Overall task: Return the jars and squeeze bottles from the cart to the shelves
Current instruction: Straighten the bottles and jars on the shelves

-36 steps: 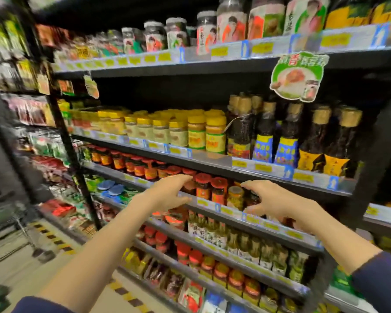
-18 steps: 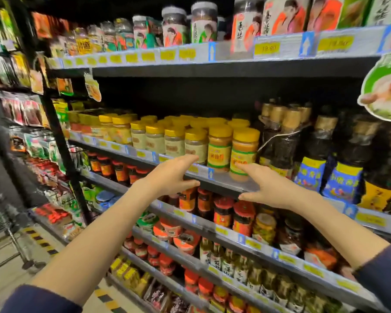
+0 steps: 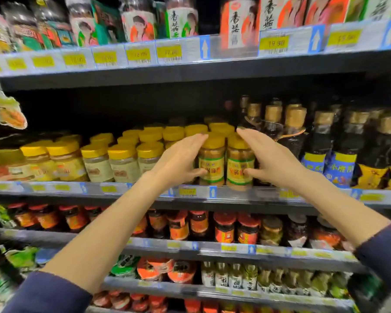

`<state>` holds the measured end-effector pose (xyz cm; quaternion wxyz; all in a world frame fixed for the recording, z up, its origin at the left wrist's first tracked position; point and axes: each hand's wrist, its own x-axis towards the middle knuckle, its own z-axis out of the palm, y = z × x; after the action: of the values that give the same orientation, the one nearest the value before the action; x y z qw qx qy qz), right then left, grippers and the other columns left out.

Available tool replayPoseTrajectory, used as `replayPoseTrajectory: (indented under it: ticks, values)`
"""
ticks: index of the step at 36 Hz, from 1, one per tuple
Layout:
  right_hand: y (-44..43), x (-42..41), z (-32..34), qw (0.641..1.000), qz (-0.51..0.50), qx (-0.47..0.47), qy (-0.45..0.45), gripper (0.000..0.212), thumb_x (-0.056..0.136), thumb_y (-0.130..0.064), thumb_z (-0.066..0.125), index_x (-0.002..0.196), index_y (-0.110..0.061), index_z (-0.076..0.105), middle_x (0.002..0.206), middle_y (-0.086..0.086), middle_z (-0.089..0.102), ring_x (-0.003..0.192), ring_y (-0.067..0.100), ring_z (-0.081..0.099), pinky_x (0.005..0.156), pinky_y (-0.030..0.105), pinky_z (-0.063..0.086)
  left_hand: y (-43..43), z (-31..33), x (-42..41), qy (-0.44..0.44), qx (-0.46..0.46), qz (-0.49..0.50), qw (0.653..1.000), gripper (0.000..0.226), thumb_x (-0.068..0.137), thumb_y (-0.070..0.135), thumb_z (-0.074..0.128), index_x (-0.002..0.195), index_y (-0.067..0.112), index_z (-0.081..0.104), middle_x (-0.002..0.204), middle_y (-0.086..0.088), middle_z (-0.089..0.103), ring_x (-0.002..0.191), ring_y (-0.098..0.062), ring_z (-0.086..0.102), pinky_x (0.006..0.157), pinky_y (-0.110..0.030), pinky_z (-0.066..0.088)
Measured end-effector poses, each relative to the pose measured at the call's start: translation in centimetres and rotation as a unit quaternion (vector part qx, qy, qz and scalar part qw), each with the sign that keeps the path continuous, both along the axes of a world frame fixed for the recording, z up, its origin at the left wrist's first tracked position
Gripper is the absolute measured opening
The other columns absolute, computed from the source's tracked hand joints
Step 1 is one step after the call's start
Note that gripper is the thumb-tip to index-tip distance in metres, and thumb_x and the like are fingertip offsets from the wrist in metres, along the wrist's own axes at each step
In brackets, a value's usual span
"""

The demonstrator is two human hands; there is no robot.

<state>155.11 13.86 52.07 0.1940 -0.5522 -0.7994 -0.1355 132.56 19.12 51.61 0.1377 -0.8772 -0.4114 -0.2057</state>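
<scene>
I saw the left hand (image 3: 181, 159) set against the outer side of the left jar (image 3: 211, 164); its fingers (image 3: 195, 140) lay straight and pressed together, thumb touching the label. The right hand (image 3: 273, 161) mirrored it on the right jar (image 3: 239, 166); fingers (image 3: 252, 138) straight and together, thumb on the label. Both yellow-lidded jars stood upright, side by side, at the front edge of the middle shelf (image 3: 235, 195); dark bottles (image 3: 318, 150) stood just beside them on the right.
</scene>
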Motion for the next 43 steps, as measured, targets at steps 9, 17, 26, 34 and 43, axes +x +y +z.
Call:
replayPoseTrajectory:
  ticks: [9, 17, 26, 34, 43]
  values:
    - [1.8, -0.9, 0.8, 0.987, -0.109, 0.020, -0.113, 0.084, 0.080, -0.041, 0.067, 0.144, -0.010, 0.022, 0.136, 0.009, 0.043, 0.123, 0.027, 0.043, 0.103, 0.037, 0.039, 2.9, 0.2, 1.0, 0.016, 0.018, -0.025, 0.999, 0.090, 0.080, 0.043, 0.068, 0.148, 0.012, 0.018, 0.152, -0.007, 0.032, 0.137, -0.022, 0.035, 0.108, -0.032, 0.033]
    - [3.0, -1.3, 1.0, 0.967, -0.146, 0.002, -0.208, 0.072, 0.082, -0.046, 0.061, 0.137, -0.010, 0.033, 0.132, 0.012, 0.049, 0.119, 0.030, 0.050, 0.115, 0.037, 0.019, 4.5, -0.3, 1.7, 0.040, 0.027, -0.014, 0.999, 0.089, 0.083, 0.048, 0.062, 0.149, 0.014, 0.013, 0.156, -0.005, 0.021, 0.144, -0.019, 0.020, 0.116, -0.036, 0.018]
    - [3.5, -1.3, 1.2, 0.971, -0.132, -0.017, -0.200, 0.065, 0.081, -0.041, 0.065, 0.130, -0.009, 0.037, 0.133, 0.013, 0.051, 0.122, 0.028, 0.050, 0.114, 0.035, 0.022, 4.8, -0.5, 2.1, 0.010, 0.017, -0.004, 1.000, 0.084, 0.082, 0.044, 0.064, 0.148, 0.016, 0.020, 0.155, -0.004, 0.027, 0.143, -0.019, 0.023, 0.116, -0.035, 0.016]
    - [5.0, -1.5, 1.2, 0.974, -0.125, -0.038, -0.184, 0.073, 0.080, -0.032, 0.069, 0.135, -0.003, 0.032, 0.136, 0.017, 0.048, 0.126, 0.031, 0.048, 0.116, 0.038, 0.019, 5.2, -0.6, 2.6, 0.004, 0.018, 0.016, 1.000, 0.082, 0.083, 0.039, 0.064, 0.148, 0.016, 0.020, 0.155, -0.004, 0.025, 0.144, -0.019, 0.020, 0.117, -0.035, 0.012]
    - [4.8, -1.6, 1.1, 0.976, -0.121, -0.034, -0.176, 0.074, 0.081, -0.032, 0.067, 0.136, -0.002, 0.028, 0.139, 0.017, 0.042, 0.126, 0.034, 0.047, 0.110, 0.039, 0.030, 5.5, -1.0, 2.9, 0.001, 0.019, 0.032, 0.999, 0.083, 0.083, 0.039, 0.065, 0.148, 0.016, 0.019, 0.155, -0.004, 0.025, 0.144, -0.020, 0.020, 0.117, -0.036, 0.012]
